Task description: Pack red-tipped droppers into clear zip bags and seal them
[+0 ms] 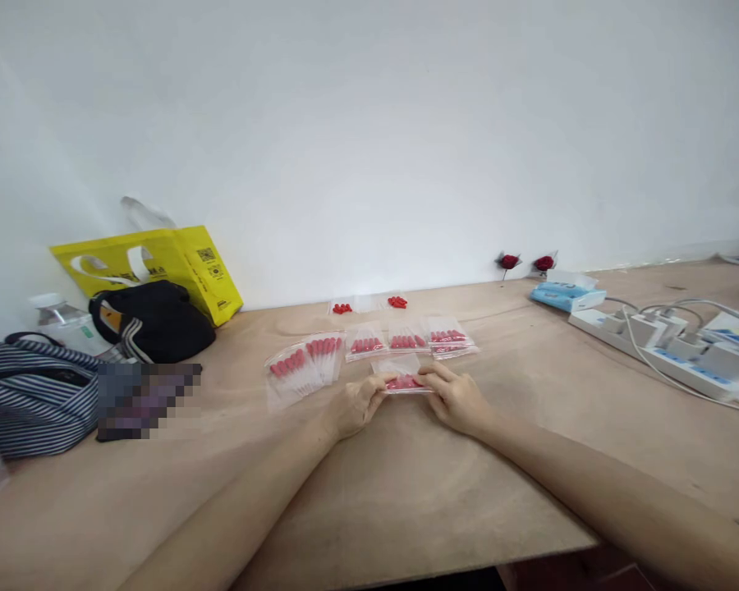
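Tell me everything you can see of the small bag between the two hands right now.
The bag is a small, clear plastic pouch, apparently a zip type, lying flat on the wooden table. Inside is a row of small red pieces, side by side; what they are is too small to tell. The left hand pinches its left end and the right hand its right end. It sits just in front of a row of similar filled bags.

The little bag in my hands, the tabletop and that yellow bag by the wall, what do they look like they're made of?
Little bag: thin clear plastic film, glossy; the red pieces inside show through it. Both hands pinch it, left hand and right hand.
Tabletop: pale unfinished wood, probably plywood, matt, with faint grain.
Yellow bag: looks like matt non-woven fabric, though coated paper is possible; it has white strap handles.
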